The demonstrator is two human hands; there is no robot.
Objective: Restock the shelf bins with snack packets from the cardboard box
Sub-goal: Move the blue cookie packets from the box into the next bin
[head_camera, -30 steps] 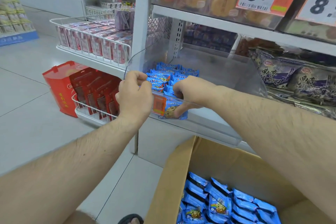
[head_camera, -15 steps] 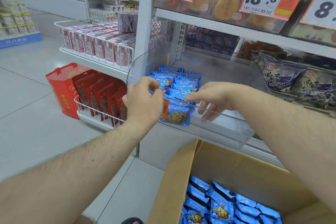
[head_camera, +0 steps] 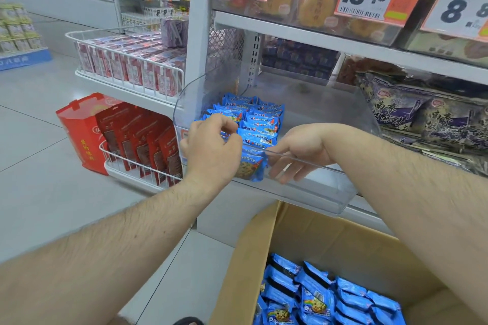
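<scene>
A clear plastic shelf bin [head_camera: 317, 192] holds rows of blue snack packets [head_camera: 260, 120] in its left part; its right part is bare. My left hand [head_camera: 211, 150] is at the bin's front left corner, fingers curled and pinching the top of a packet in the front rows. My right hand [head_camera: 298, 150] reaches over the front rim, its straight fingers inside the bin against the side of an upright front packet [head_camera: 250, 166]. Below, the open cardboard box [head_camera: 330, 240] holds several more blue packets [head_camera: 317, 298].
White wire baskets to the left hold pink-red boxes [head_camera: 126, 66] and dark red pouches [head_camera: 142, 148], with a red gift bag [head_camera: 79, 129] on the floor. Purple bags [head_camera: 422, 113] fill the neighbouring bin on the right. An upper shelf [head_camera: 343, 45] with price tags overhangs the bin.
My right hand has let go of the front packet and slid right, fingers now straight inside the bin. My left hand moved from the rim onto the packets. The view shifted slightly.
</scene>
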